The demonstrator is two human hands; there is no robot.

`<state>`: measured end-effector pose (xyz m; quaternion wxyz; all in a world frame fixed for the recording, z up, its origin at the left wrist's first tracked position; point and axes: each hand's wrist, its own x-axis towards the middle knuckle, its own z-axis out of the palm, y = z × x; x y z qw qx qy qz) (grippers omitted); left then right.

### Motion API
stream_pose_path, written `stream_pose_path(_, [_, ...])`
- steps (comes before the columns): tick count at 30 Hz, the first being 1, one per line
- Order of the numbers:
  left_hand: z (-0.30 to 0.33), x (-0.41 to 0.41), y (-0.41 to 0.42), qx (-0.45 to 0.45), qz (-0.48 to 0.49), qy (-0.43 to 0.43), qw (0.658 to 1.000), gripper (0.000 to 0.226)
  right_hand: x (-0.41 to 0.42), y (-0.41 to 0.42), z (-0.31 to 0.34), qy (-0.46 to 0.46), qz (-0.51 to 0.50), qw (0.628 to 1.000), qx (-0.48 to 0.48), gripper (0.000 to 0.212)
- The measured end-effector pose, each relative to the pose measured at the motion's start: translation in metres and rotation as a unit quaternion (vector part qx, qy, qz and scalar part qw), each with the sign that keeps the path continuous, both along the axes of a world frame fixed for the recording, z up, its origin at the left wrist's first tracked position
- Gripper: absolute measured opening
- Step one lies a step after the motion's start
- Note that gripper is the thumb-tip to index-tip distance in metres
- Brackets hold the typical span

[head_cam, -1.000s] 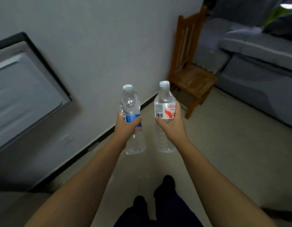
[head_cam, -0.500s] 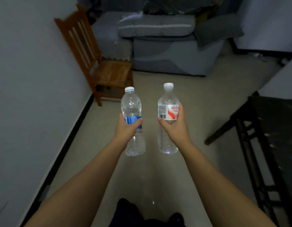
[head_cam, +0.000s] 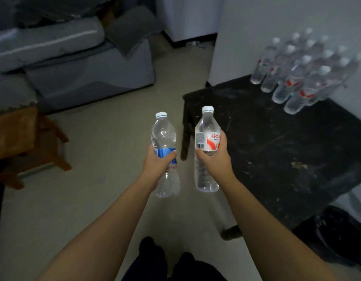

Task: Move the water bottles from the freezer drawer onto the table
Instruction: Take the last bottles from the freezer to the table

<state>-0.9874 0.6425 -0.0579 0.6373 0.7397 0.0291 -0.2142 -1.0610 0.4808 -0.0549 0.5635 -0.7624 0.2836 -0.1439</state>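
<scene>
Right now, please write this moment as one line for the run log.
phase: carrying | left hand: grips blue-label bottle | right hand: grips red-label bottle | black table: bottle group at far corner

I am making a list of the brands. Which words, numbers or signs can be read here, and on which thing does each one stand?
"娃哈": red characters, cut off by the right hand, on the red-label bottle.
Its barcode and small print: too small to read.
Blue-label bottle in the left hand: print blurred.
Bottles on the table: labels blurred.
</scene>
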Motion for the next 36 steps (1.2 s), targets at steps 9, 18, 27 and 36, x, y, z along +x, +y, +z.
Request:
stream_pose_path(9, [0.000, 0.045, -0.125, 0.038, -0.179, -0.016, 0.983, 0.055, -0.002, -0.092, -0.008, 0.018, -0.157, 0.987, 0.004, 0.080])
stream_pose_path(18, [0.008, 0.154, -0.217, 0.068, -0.317, -0.058, 0.944, 0.062, 0.077, -0.152, -0.003, 0.027, -0.286, 0.958, 0.020, 0.073])
stream_pose_path(27, [0.009, 0.233, -0.297, 0.060, -0.379, -0.047, 0.922, 0.070, 0.141, -0.203, -0.012, 0.034, -0.356, 0.933, 0.034, 0.074])
stream_pose_path(36, [-0.007, 0.281, -0.384, 0.080, -0.405, -0.047, 0.910, 0.067, 0.183, -0.286, -0.029, 0.060, -0.361, 0.930, 0.038, 0.075])
